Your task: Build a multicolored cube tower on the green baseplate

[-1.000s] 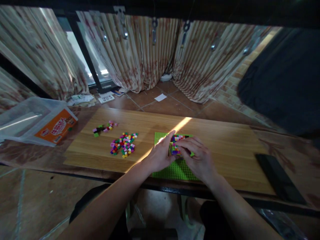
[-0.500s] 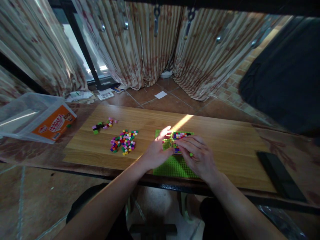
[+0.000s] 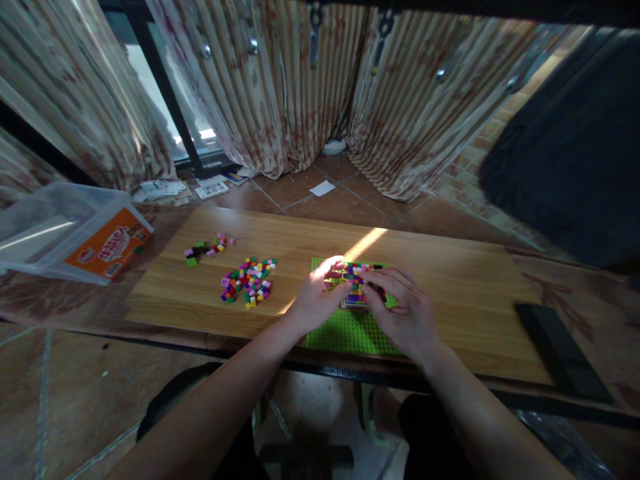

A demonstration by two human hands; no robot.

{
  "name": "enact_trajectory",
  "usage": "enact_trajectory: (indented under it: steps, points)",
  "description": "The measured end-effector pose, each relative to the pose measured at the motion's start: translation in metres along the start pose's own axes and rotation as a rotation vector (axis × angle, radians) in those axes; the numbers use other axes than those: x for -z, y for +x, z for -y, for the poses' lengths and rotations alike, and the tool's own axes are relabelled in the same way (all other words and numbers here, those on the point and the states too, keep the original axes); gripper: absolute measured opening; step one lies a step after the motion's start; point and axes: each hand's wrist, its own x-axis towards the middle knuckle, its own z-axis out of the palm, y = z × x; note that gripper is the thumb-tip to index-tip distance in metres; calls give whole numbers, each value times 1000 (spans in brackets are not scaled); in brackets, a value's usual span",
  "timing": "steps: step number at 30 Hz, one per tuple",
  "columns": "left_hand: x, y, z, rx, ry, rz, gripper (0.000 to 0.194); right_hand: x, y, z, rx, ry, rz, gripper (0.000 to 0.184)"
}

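A build of small coloured toy bricks (image 3: 356, 298) stands on a green studded baseplate (image 3: 345, 337). My left hand (image 3: 320, 293) is at its left side, thumb and fingers apart, with the thumb tip against the bricks. From the right, my right hand (image 3: 403, 303) curls its fingers and thumb over the build's right part, gripping it. Those fingers hide much of that side, and any loose brick under them is too small to make out.
Loose bricks lie in a larger pile (image 3: 249, 283) and a smaller cluster (image 3: 207, 249) on the wooden board (image 3: 290, 233). A clear plastic bin (image 3: 60, 233) with an orange label stands at the left. A dark flat object (image 3: 560, 350) lies at the right.
My right hand has shifted slightly right and its fingertips have drawn back, so more of the build's top shows. My left hand stays at the left side, nearly still.
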Motion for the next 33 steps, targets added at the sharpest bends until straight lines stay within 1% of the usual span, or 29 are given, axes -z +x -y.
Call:
enact_trajectory:
  steps: [5, 8, 15, 19, 23, 26, 28, 30, 33]
  points:
    - [-1, 0, -1, 36, 37, -25, 45, -7, 0, -1, -155, 5, -68, 16]
    - [-1, 0, 0, 21, 42, -31, 44, -12, -1, -3, -197, -3, -84, 16]
    - [-2, 0, 2, -41, 29, -18, 41, -14, -1, -4, -222, 26, -85, 17]
    - [-2, -1, 4, -55, 43, -33, 41, -14, 0, -3, -233, 32, -81, 17]
    - [-2, -2, 4, -54, 74, -47, 43, -13, 2, -2, -223, 25, -66, 17]
    - [-1, -3, 3, -37, 96, -36, 45, -14, 1, -2, -218, 23, -61, 17]
    - [2, -3, 2, -15, 118, -62, 47, -14, 0, -2, -216, 33, -72, 17]
    - [9, -2, 2, 8, 157, -137, 47, -14, -2, -2, -225, 53, -115, 16]
    - [33, 4, -2, -3, 301, -234, 40, -11, -5, -3, -224, 67, -228, 15]
